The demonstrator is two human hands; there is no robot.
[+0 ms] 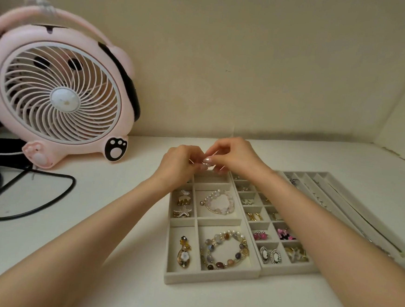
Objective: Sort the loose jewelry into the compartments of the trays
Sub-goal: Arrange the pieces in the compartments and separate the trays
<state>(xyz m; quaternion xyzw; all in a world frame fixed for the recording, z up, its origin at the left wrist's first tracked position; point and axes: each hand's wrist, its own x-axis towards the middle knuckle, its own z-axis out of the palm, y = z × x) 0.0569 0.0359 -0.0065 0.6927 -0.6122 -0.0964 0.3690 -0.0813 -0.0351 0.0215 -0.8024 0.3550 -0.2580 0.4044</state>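
My left hand (179,162) and my right hand (232,157) meet above the far end of the left grey tray (211,278). Together they pinch a small thin piece of jewelry (207,161) with a pale bead and a fine wire; its exact kind is too small to tell. Below, the left tray holds a pearl bracelet (218,201), a multicoloured bead bracelet (225,251), a flower pendant (184,252) and starfish clips (183,211). The middle tray (289,271) has small compartments with earrings. The far compartment (211,179) under my hands looks bare.
A third tray (352,208) with long slots and thin chains lies at the right, partly under my right forearm. A pink desk fan (61,89) stands at the back left, with a black cable loop (32,203) on the white tabletop. Walls close in behind and right.
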